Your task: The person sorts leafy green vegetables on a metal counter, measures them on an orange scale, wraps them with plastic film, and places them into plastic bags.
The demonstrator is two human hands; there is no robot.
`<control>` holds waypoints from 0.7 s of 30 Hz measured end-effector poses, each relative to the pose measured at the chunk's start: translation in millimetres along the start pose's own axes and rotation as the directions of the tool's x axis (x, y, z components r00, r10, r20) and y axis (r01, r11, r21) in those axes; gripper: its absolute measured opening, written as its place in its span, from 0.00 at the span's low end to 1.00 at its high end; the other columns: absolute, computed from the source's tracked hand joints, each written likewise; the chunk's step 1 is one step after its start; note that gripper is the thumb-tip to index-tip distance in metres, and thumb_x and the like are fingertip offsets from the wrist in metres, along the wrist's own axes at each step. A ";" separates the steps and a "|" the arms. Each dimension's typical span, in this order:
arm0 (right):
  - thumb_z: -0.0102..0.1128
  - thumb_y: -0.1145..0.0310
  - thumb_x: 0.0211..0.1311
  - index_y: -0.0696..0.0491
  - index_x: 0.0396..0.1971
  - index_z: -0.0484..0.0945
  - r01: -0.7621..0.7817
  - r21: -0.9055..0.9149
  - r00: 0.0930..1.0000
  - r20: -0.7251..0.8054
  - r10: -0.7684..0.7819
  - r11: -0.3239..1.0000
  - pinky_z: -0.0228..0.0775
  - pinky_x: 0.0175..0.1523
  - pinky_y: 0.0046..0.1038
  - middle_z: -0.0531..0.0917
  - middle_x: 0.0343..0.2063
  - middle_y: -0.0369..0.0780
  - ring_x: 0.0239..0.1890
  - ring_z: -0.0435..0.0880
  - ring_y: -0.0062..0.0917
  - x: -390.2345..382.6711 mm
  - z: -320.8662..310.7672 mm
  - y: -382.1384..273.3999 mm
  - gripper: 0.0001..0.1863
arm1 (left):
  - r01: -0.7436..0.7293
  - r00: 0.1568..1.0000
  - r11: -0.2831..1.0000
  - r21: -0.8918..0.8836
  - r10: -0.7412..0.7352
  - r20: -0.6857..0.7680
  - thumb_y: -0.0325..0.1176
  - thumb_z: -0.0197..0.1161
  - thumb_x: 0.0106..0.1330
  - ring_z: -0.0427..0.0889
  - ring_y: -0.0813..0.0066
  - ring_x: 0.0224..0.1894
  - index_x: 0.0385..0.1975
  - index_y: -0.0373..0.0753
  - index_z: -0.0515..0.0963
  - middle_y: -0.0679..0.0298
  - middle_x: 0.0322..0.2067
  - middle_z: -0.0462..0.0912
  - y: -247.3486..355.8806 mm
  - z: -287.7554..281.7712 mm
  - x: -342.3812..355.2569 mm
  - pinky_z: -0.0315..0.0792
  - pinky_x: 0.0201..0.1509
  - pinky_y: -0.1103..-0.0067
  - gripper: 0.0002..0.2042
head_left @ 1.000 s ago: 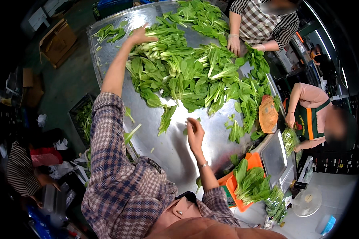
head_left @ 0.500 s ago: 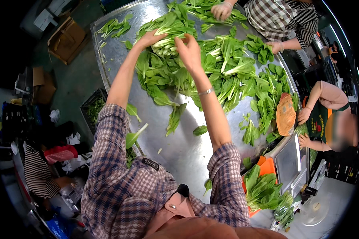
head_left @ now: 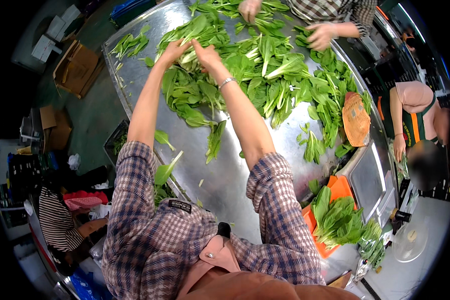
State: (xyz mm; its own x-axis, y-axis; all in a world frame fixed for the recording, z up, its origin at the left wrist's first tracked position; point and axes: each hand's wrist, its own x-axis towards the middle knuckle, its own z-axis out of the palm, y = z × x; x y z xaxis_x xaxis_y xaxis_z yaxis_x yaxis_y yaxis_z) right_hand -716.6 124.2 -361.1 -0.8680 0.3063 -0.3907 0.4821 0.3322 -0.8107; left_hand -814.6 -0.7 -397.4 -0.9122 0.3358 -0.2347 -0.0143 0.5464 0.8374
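At the far part of a metal table [head_left: 225, 185], both my arms reach out to a bunch of leafy greens with pale stalks [head_left: 191, 59]. My left hand [head_left: 173, 52] closes on the bunch's left side. From the right, my right hand [head_left: 208, 56] grips the same bunch, fingertips close to my left fingers. The undersides of my fingers are hidden. Beneath and to the right spreads a large heap of loose greens [head_left: 270, 92]. A few single leaves lie nearer me.
Across the table a co-worker's gloved hands [head_left: 322, 36] work at the greens. At right are a brown paper-like piece [head_left: 356, 120], a flat scale-like plate [head_left: 367, 172] and an orange tray [head_left: 310, 220] with greens. Another person [head_left: 410, 115] stands at right. A dark crate [head_left: 116, 142] sits left.
My hands have come closer together on the bunch. The co-worker's hand on the right has left the greens it held. The person at right has shifted, and my view has moved slightly.
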 end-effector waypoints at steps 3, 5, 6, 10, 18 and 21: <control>0.38 0.35 0.48 0.63 0.58 0.40 -0.033 0.073 0.994 -0.102 0.040 0.997 0.73 0.41 0.29 0.67 0.47 0.55 0.41 0.75 0.39 -4.9 0.6 -0.5 0.50 | -0.262 0.951 0.917 0.299 0.299 -0.082 0.45 0.55 0.55 0.63 0.53 0.52 0.43 0.39 0.73 0.44 0.50 0.61 24.5 23.6 -15.6 0.60 0.53 0.71 0.20; 0.42 0.37 0.48 0.64 0.58 0.40 -0.007 0.390 0.999 -0.040 0.025 0.921 0.69 0.46 0.31 0.66 0.46 0.57 0.45 0.72 0.43 -31.1 -7.3 -1.9 0.50 | -0.285 0.913 0.897 0.337 0.361 -0.189 0.46 0.55 0.54 0.62 0.51 0.53 0.44 0.39 0.72 0.43 0.50 0.61 33.7 31.5 -34.9 0.59 0.55 0.70 0.21; 0.42 0.37 0.48 0.64 0.58 0.40 -0.001 0.388 0.999 -0.041 0.018 0.921 0.69 0.46 0.31 0.66 0.46 0.57 0.45 0.72 0.43 -35.0 -10.0 2.1 0.50 | -0.323 0.880 0.875 0.360 0.417 -0.226 0.47 0.55 0.54 0.61 0.50 0.53 0.44 0.39 0.72 0.43 0.50 0.60 41.3 35.9 -44.5 0.59 0.55 0.70 0.22; 0.46 0.41 0.50 0.66 0.57 0.43 0.316 0.402 0.939 -0.263 -0.222 0.860 0.58 0.55 0.34 0.64 0.48 0.60 0.51 0.66 0.46 -55.4 -32.7 23.0 0.48 | -0.360 0.811 0.891 0.276 0.445 -0.379 0.45 0.57 0.54 0.60 0.50 0.55 0.44 0.38 0.72 0.45 0.53 0.56 90.0 63.4 -106.4 0.59 0.56 0.68 0.22; 0.57 0.52 0.47 0.62 0.55 0.52 0.511 -0.035 0.735 -0.500 -0.458 0.859 0.55 0.53 0.38 0.62 0.46 0.57 0.51 0.62 0.46 -240.6 -84.9 65.6 0.41 | -0.617 0.648 0.781 0.093 0.572 -0.502 0.30 0.63 0.50 0.60 0.53 0.54 0.42 0.31 0.70 0.47 0.52 0.55 133.0 125.3 -300.3 0.60 0.55 0.70 0.20; 0.58 0.51 0.46 0.58 0.56 0.51 0.230 -0.311 0.768 -0.523 -0.369 0.922 0.56 0.52 0.38 0.60 0.47 0.58 0.50 0.61 0.48 -315.9 -93.0 88.5 0.41 | -0.594 0.759 0.793 -0.135 0.497 -0.421 0.30 0.64 0.49 0.60 0.53 0.54 0.43 0.30 0.69 0.47 0.52 0.54 106.5 163.0 -347.2 0.61 0.54 0.71 0.21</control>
State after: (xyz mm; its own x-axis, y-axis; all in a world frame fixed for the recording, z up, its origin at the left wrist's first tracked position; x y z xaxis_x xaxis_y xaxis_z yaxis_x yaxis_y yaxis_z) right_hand -388.6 139.8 -268.9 -0.7826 0.5797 0.2270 0.2814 0.6546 -0.7016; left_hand -432.6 65.9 -307.2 -0.8717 0.2031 0.4460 0.4755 0.1303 0.8700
